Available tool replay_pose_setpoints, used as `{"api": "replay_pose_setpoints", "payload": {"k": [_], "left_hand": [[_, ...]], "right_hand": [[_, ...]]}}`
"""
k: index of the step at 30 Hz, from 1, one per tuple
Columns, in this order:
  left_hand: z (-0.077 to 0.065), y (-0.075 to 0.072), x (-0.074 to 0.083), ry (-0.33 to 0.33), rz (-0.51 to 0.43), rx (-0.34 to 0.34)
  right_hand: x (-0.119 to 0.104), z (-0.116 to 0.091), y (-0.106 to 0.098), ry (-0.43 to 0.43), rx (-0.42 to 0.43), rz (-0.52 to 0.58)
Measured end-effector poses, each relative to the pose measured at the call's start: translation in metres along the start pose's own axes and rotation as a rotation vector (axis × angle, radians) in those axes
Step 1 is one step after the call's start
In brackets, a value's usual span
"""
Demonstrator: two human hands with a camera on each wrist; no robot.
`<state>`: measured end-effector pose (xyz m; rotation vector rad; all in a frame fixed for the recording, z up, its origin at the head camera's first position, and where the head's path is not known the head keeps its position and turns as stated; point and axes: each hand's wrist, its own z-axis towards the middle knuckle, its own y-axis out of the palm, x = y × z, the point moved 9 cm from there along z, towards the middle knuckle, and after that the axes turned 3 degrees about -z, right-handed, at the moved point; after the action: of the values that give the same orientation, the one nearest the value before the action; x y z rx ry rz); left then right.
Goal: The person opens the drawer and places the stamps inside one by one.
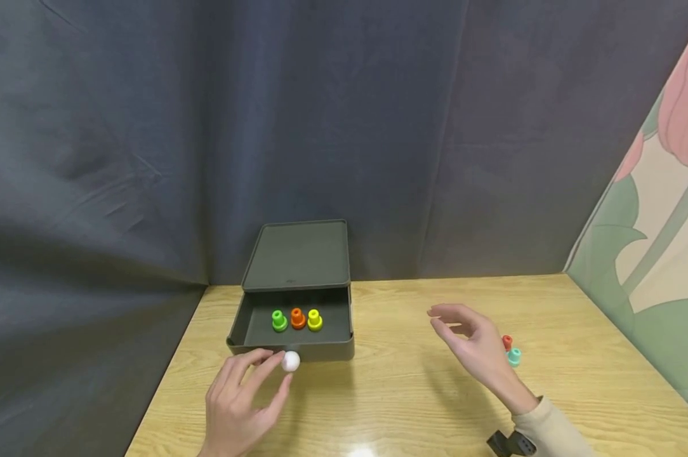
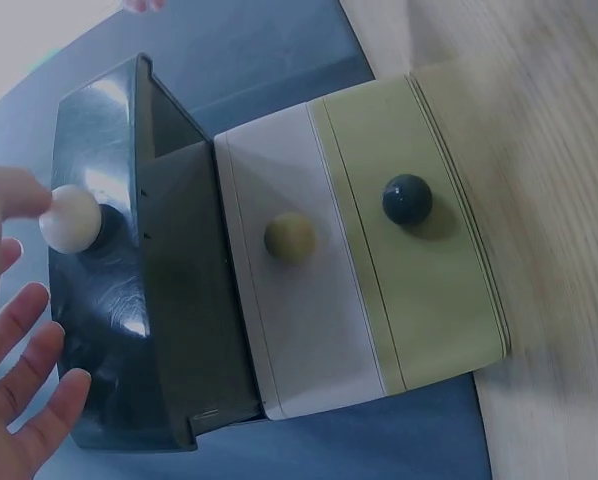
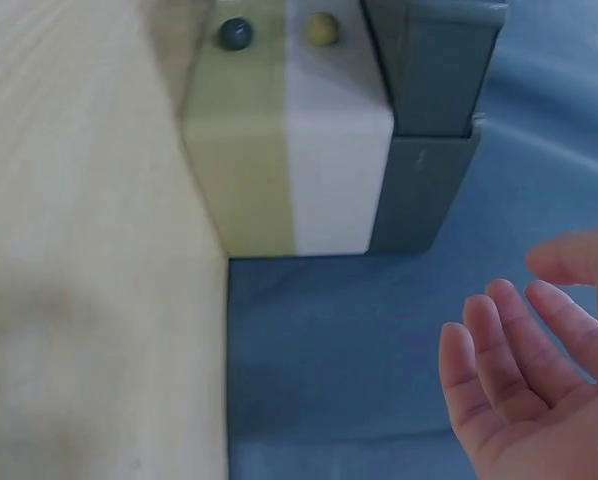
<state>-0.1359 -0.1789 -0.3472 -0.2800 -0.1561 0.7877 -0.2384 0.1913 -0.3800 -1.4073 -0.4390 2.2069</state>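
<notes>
A small chest of drawers stands on the table, its dark top drawer (image 1: 327, 351) pulled out. Inside lie a green peg (image 1: 278, 321), an orange peg (image 1: 297, 318) and a yellow peg (image 1: 315, 320). My left hand (image 1: 238, 393) is at the drawer's white round knob (image 1: 291, 362), index fingertip right beside it and thumb just below; the fingers are spread and loosely bent. Over the table to the right, my right hand (image 1: 469, 346) hangs with relaxed fingers and holds nothing. Close behind its wrist lie a red peg (image 1: 507, 342) and a teal peg (image 1: 514, 357).
Below the dark drawer are a white drawer (image 2: 299, 330) with a yellowish knob (image 2: 290, 238) and a green drawer (image 2: 429, 300) with a dark knob (image 2: 407, 200). A dark curtain (image 1: 390, 139) hangs behind the wooden table (image 1: 395, 393); a flower-patterned panel (image 1: 658, 254) borders the right.
</notes>
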Motion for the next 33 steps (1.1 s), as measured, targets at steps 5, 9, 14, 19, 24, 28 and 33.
{"api": "replay_pose_setpoints", "payload": {"k": [5,9,14,19,24,28,33], "left_hand": [[-0.007,0.005,-0.002,-0.009,0.016,-0.035],[-0.009,0.007,-0.001,-0.003,0.031,-0.052],[-0.011,0.009,-0.003,-0.029,0.040,-0.083],[-0.011,0.010,-0.004,-0.037,0.033,-0.085],[-0.011,0.013,-0.005,-0.050,0.039,-0.091],[-0.011,0.014,-0.006,-0.055,0.037,-0.091],[-0.011,0.015,-0.008,-0.059,0.027,-0.079]], "right_hand": [[0.026,-0.014,-0.005,0.059,-0.005,-0.035],[0.041,-0.024,-0.007,0.093,-0.019,-0.050],[0.056,-0.032,-0.006,0.133,-0.039,-0.054],[0.066,-0.038,-0.005,0.160,-0.055,-0.053],[0.073,-0.039,-0.005,0.174,-0.066,-0.059],[0.078,-0.041,-0.005,0.169,-0.072,-0.066],[0.085,-0.046,-0.006,0.152,-0.061,-0.079]]}}
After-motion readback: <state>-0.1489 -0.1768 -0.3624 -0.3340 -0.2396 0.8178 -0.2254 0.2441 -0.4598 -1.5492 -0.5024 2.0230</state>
